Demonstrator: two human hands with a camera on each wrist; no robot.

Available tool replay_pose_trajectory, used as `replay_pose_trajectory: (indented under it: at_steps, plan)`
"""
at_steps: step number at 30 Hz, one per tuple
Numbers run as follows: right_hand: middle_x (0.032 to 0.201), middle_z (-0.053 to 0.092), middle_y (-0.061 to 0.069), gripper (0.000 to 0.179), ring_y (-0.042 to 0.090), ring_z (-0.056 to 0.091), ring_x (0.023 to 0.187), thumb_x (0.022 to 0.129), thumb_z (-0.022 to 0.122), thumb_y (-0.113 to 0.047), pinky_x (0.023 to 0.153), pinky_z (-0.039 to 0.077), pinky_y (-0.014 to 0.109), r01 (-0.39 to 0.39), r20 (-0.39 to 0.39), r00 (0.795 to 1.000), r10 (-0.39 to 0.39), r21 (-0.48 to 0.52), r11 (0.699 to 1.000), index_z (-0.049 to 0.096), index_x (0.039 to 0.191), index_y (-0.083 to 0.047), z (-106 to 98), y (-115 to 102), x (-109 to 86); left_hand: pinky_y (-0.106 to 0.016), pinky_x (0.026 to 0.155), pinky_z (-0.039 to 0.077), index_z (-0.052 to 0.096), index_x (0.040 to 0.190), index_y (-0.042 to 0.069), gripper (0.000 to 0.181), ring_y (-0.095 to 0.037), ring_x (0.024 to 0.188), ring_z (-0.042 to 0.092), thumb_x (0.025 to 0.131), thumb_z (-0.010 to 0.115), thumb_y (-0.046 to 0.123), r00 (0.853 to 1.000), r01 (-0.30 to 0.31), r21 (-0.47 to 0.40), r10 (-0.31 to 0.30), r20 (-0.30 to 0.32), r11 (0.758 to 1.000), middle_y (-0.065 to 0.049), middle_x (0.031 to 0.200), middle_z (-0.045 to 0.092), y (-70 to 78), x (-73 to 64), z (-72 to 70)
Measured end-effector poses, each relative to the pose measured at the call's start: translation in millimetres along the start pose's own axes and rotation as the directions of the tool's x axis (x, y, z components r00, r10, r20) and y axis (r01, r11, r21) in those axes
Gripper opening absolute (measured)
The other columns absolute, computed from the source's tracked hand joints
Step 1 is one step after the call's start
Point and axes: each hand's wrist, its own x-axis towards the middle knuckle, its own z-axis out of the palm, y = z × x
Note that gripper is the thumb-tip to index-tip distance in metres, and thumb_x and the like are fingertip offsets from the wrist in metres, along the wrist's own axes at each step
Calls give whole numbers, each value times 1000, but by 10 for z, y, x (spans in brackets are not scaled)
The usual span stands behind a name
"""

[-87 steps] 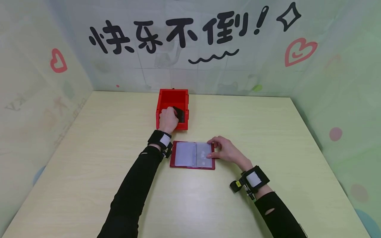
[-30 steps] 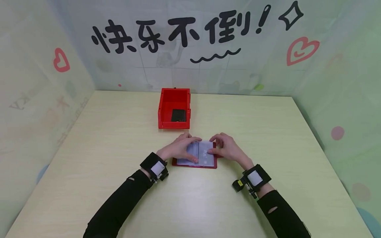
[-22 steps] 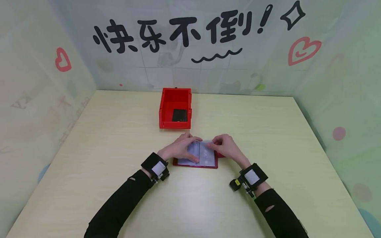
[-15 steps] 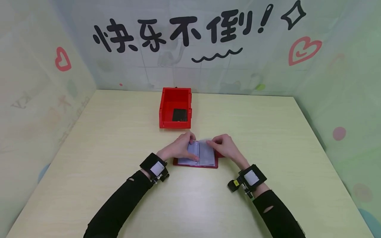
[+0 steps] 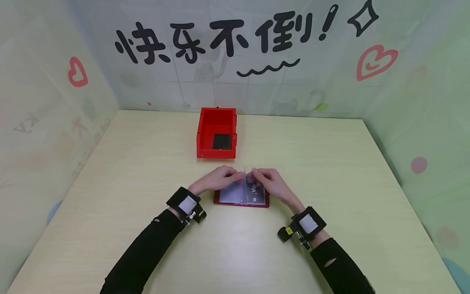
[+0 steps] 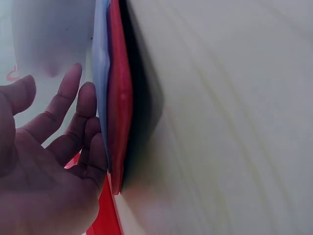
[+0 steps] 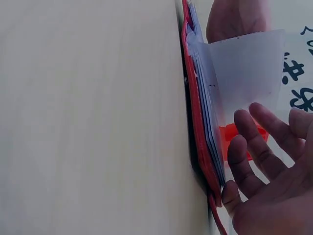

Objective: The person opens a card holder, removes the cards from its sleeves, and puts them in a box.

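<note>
A red card holder (image 5: pixel 267 200) lies spread on the table, with clear plastic sleeves inside. One translucent sleeve page (image 7: pixel 247 63) stands up from the middle, between the two hands. Under the right side a dark card (image 5: pixel 255 195) marked "Vip" shows through its sleeve. My left hand (image 5: pixel 219 178) is at the far edge of the left side; in its wrist view the thumb is apart from the bent fingers. From the right, my right hand (image 5: pixel 273 184) reaches to the raised page, its fingertips close to it and thumb apart. Whether either hand touches the page is hard to tell.
Behind the holder stands a red bin (image 5: pixel 216 153) with a flat black piece (image 5: pixel 222 141) in it. The pale wooden table (image 5: pixel 235 249) ends at printed cloth walls (image 5: pixel 253 94) at the back and sides.
My left hand has come from the bin to the holder. My right fingers have lifted the right sleeve page and swung it leftward to upright, uncovering the Vip card; the left hand has lifted slightly.
</note>
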Motion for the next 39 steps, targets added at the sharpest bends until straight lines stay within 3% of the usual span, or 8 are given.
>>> replay_pose_trajectory:
  at_steps: [2,5,10,15,19,27,33,39]
  plan:
    - [105,71,21,35,26,59,88,108,46,-21,79,47,26,36,11,999,-36,-36,999,71,118,1,14,6,4,-34,91,49,75,115,10,43,-19,99,60,104,49,43,1000,27,-24,-27,-7,999,-7,108,73,17,-13,-11]
    - [102,71,20,33,24,57,87,107,48,-20,79,46,27,56,14,998,-55,-83,995,72,118,0,28,15,8,-38,97,50,76,112,12,46,-20,103,61,104,46,47,999,47,-48,-48,-26,998,-7,106,74,29,-28,-21]
    - [93,68,17,31,20,56,87,106,51,-21,79,45,28,64,22,998,-62,-123,990,74,110,-1,24,20,16,-30,81,46,76,108,11,39,-19,90,58,103,51,41,998,35,-48,-38,-58,998,-5,86,66,16,-38,-33]
    - [109,74,15,30,22,63,96,104,56,-25,87,50,30,46,45,998,-40,-133,990,74,117,-5,-36,18,6,-26,68,40,75,108,7,27,-17,77,52,101,56,26,997,14,-36,-17,-70,999,-2,73,53,4,-59,-55]
    - [117,73,14,30,23,65,97,100,62,-24,86,52,31,49,54,998,-40,-166,985,71,122,-6,-133,32,-10,-24,65,42,74,104,4,23,-16,73,54,99,61,22,994,38,-17,-40,-103,999,-4,74,59,17,-88,-62]
    - [94,63,9,40,17,54,82,89,76,-22,70,44,26,20,71,997,2,-305,952,68,125,-6,-289,86,-29,-22,59,44,71,99,2,19,-16,65,57,92,73,20,964,156,-16,-156,-215,988,-8,72,64,37,-138,-38]
    - [92,57,8,53,17,48,82,84,81,-26,69,38,26,28,100,995,11,-387,922,65,131,-5,-319,115,-43,-23,62,47,66,115,2,33,-19,71,59,89,77,18,943,230,4,-222,-246,973,-11,82,66,96,-162,-25]
    - [90,54,6,57,17,44,81,82,84,-27,69,34,27,32,105,994,16,-442,897,65,131,-7,-317,116,-49,-23,63,46,58,127,4,46,-20,74,58,87,78,17,931,273,79,-242,-274,959,-11,85,64,153,-153,3]
